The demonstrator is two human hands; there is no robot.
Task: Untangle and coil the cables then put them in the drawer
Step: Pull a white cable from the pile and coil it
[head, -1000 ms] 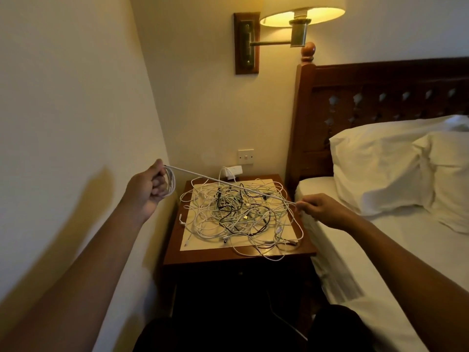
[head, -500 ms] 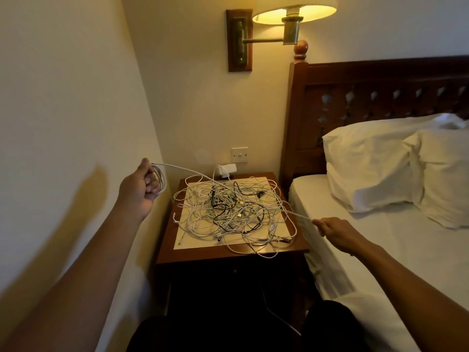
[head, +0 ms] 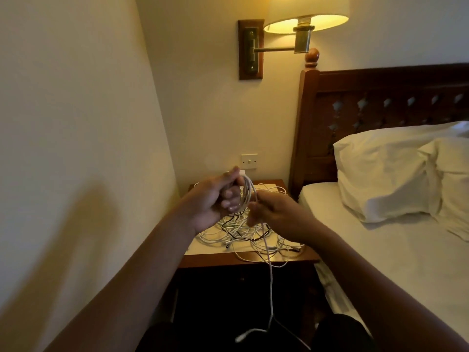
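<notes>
1 cable (head: 271, 283) is clasped part-coiled in the left grip (head: 215, 199), its tail pinched by the right grip (head: 276, 214). Beneath, the tangle (head: 236, 233) is unsorted.

A wooden nightstand (head: 210, 260) bears a pale mat (head: 203, 248) under tangled cables (head: 238, 231).

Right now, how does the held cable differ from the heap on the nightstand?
The held cable is wound in loops; the heap is a tangle. The held cable is gripped by the left hand and right hand; the heap lies on the nightstand. The held cable is white; the heap mixes white and black.
</notes>
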